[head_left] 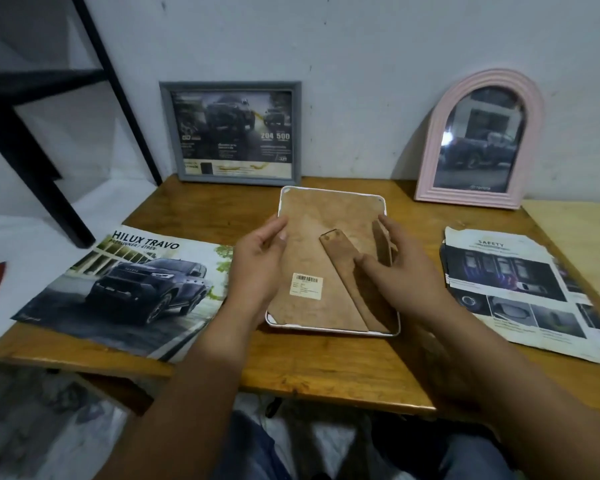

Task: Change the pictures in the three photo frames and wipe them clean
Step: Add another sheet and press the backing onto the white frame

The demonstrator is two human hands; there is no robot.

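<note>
Against a pale, scuffed wall stood the wooden table (319,368) at which we sat, and on it, between our two hands, lay the white-edged photo frame (331,261) face down, its brown backing board upward. Our left hand (257,268) held the frame's left edge, the thumb curled over onto the backing and the fingers tucked along the side. Our right hand (402,275) rested on the right part of the backing with its fingers nearly straight, the fingertips touching the hinged stand flap (347,282) that ran slantwise down the board; whether the thumb pinched the right edge we could not tell. Just below the left thumb, between the hands, a small barcode label (307,285) was stuck to the backing. Beyond the fingertips, leaning upright against the wall, were the grey rectangular frame (231,133) with a dark truck advertisement in it and, well off past the right hand, the pink arched frame (478,138) holding another truck picture. Outside the left wrist a Hilux Travo brochure (129,289) lay flat, hanging partly over the table's edge. Outside the right wrist lay a torn sheet headed Safety (513,289), with more cut pages under it. Black metal legs (49,133) stood on the floor far to the left of the grip.
</note>
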